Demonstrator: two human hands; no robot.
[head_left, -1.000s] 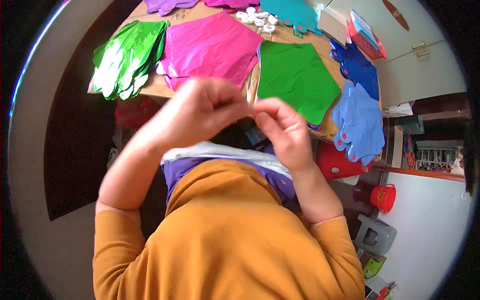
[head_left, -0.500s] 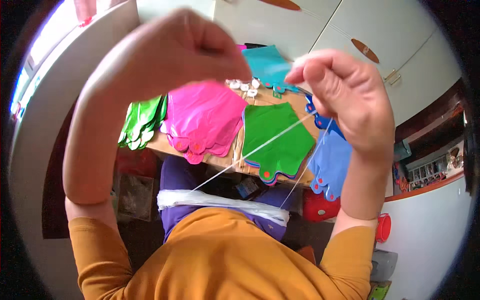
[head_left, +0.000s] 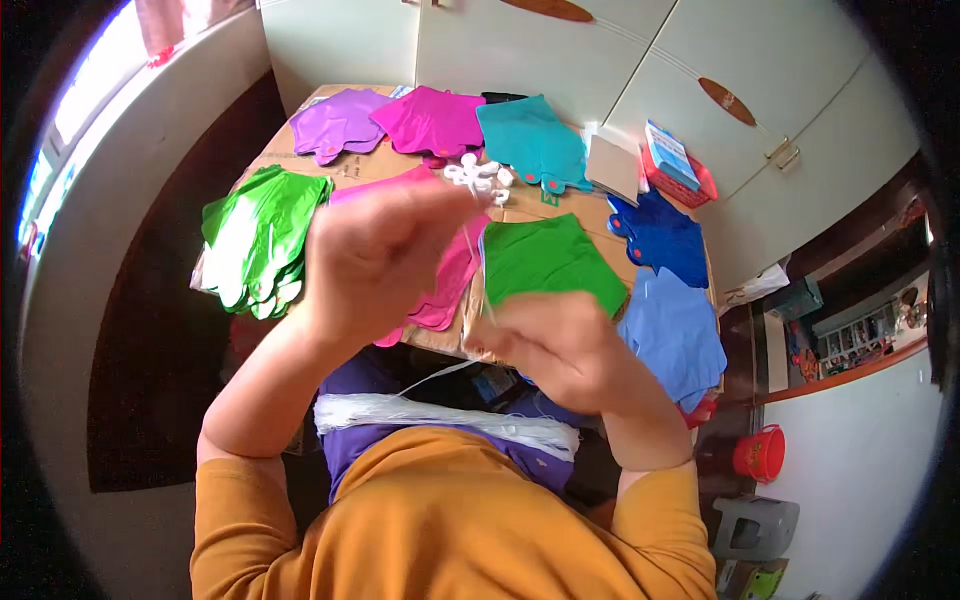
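My left hand (head_left: 385, 250) is raised over the near side of the table, fingers pinched together and slightly blurred. Lower and to the right, my right hand (head_left: 555, 345) is closed too, thumb and forefinger pressed together. A short stretch of white string (head_left: 474, 250) runs between both pinches. Across my lap lies a thick bundle of white string (head_left: 440, 417), and a loose strand rises from it toward the hands. Behind the hands, a stack of pink sheets (head_left: 455, 290) is partly covered by my left hand, and green sheets (head_left: 550, 255) are partly covered by my right.
Around the cardboard-covered table (head_left: 340, 178) lie shiny green (head_left: 265, 235), purple (head_left: 338, 122), magenta (head_left: 430, 118), teal (head_left: 535, 140), dark blue (head_left: 665, 235) and light blue sheets (head_left: 675, 325). Small white pieces (head_left: 475, 175) sit mid-table. A red basket (head_left: 697, 190) stands at back right; a red bucket (head_left: 762, 455) is further right.
Both hands have come down, with the left moving right and the right moving left. The long strands that stretched from my lap to the right hand are now mostly out of sight.
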